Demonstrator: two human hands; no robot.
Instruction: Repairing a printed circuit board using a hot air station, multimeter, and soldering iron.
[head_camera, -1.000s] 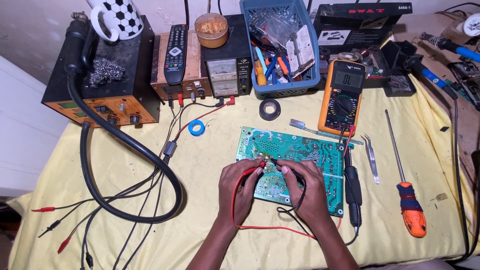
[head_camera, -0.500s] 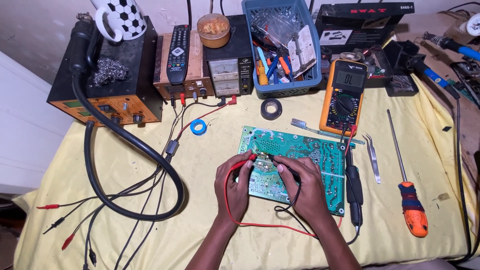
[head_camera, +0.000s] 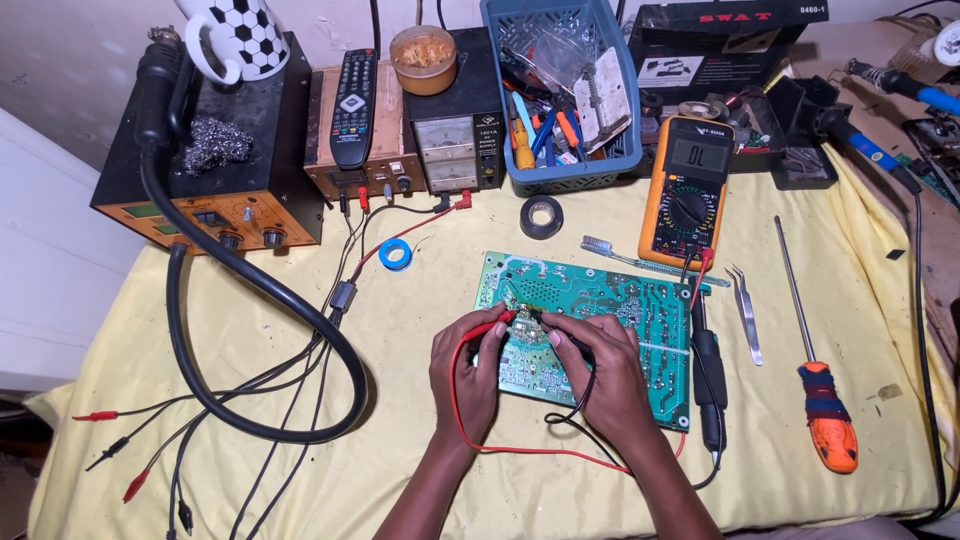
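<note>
Yellow cloth-covered workbench (head_camera: 300, 470) — pale wall (head_camera: 60, 90) behind, white panel (head_camera: 40, 270) left

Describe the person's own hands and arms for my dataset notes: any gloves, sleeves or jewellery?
Both are bare. The left hand and right hand wear no gloves, and no rings or watch show. The forearms are uncovered down to the picture's bottom edge, with no sleeve in view. Fingernails are short and unpainted.

Glossy green circuit board (head_camera: 600, 330) on matt, creased yellow cloth (head_camera: 400, 440); blue plastic basket (head_camera: 560, 170), upper centre of frame.

Electronics repair workshop; multimeter (head_camera: 688, 190), circuit board (head_camera: 600, 310), bench supply (head_camera: 448, 150)
</note>
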